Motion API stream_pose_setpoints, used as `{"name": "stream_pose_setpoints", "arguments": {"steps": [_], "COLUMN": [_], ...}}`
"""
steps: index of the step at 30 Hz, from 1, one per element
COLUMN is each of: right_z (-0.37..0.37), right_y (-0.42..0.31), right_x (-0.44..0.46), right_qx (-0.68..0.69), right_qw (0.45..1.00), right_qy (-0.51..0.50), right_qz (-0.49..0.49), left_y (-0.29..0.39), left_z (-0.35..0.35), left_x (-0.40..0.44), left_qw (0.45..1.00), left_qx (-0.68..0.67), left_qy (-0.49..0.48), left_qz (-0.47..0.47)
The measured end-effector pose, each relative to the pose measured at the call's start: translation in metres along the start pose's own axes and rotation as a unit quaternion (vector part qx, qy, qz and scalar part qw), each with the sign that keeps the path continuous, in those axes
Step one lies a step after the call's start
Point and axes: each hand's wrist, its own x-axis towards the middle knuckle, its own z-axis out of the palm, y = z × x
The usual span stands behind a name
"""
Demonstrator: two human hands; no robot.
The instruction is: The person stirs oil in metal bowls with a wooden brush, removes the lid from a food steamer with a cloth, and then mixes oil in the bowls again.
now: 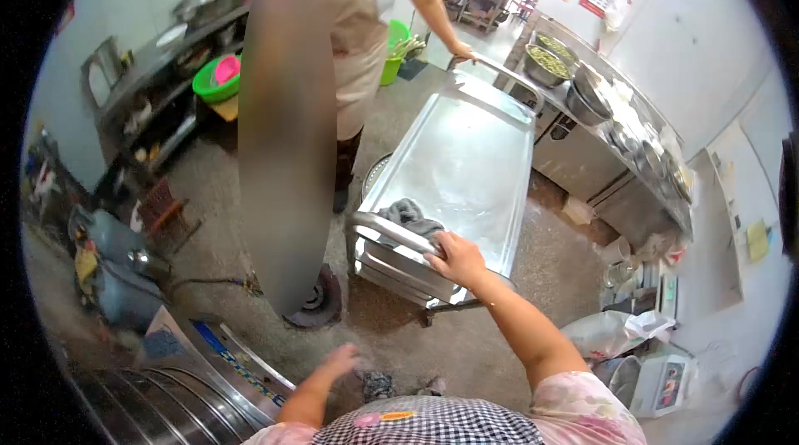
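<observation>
Cart: Although its contact with the floor is mostly hidden, the cart [466, 170], standing in the middle of the floor between the two people, is judged heavy, stiff and best moved by rolling rather than lifting.
Near handle: The near handle [391, 233], a rounded metal bar at the cart's near end, is the proper place to take hold; it is judged rigid and smooth, and slippery if wet.
Right hand: The right hand [459, 260] is at the right end of that bar, fingers clamped around it. A hold at one end is judged likely to swing the cart; a second hold further left would balance it.
Left hand: The left hand [339, 359] is in the air, apart from the cart, on the near side of it; its fingers reach forward, closed on nothing visible. Blur prevents telling whether they are spread or together.
Far handle: At the cart's far end, a co-worker's hand [464, 49] rests on the far handle [508, 74]; its exact grip cannot be told.
Cloth: The cloth [408, 216], grey and bunched, lies on the cart top just beyond the near handle; it is judged soft, light and not fragile.
Cart top: Long, silvery, rectangular, with a raised rim and bright glare; whether the sheen is water cannot be told.
Cart corners: Rounded where visible; the near end shows metal panelling beneath the top.
</observation>
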Motion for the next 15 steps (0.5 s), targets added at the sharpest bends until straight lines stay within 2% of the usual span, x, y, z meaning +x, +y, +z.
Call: {"name": "stream_pose_setpoints", "arguments": {"steps": [1,2,4,6,8,10,11,12,13,14,15], "right_z": [-0.002,0.003,0.007,0.007,-0.004,0.006,0.02,0.038,0.062,0.095,0.139], "right_y": [0.008,0.012,0.017,0.019,0.02,0.03,0.038,0.05,0.071,0.111,0.155], "right_x": [-0.007,-0.007,-0.018,-0.041,-0.075,-0.119,-0.149,-0.186,-0.23,-0.274,-0.33], "right_qx": [0.036,0.069,0.085,0.045,0.036,-0.055,0.023,0.1,0.081,0.094,0.078], "right_qw": [0.998,0.994,0.987,0.985,0.994,0.979,0.992,0.99,0.992,0.968,0.932], "right_qy": [0.043,0.082,0.131,0.143,0.044,0.092,0.019,-0.056,-0.089,-0.233,-0.347], "right_qz": [0.003,0.005,-0.026,-0.089,-0.097,-0.171,-0.125,-0.077,-0.048,-0.003,0.068], "left_y": [-0.013,-0.012,-0.047,-0.071,-0.072,-0.045,-0.021,-0.03,-0.037,-0.061,-0.057], "left_z": [-0.02,-0.045,-0.074,-0.082,-0.066,-0.036,-0.017,0.006,0.032,0.063,0.081], "left_x": [-0.013,-0.037,-0.062,-0.085,-0.109,-0.142,-0.152,-0.148,-0.146,-0.135,-0.138], "left_qw": [0.99,0.974,0.934,0.92,0.917,0.917,0.92,0.933,0.945,0.953,0.965], "left_qx": [0.108,0.149,0.141,0.065,0.009,-0.013,-0.006,-0.008,-0.007,-0.028,-0.016], "left_qy": [0.052,0.124,0.241,0.307,0.314,0.315,0.313,0.273,0.23,0.212,0.157], "left_qz": [-0.068,-0.117,-0.224,-0.237,-0.246,-0.243,-0.236,-0.233,-0.231,-0.212,-0.212]}}
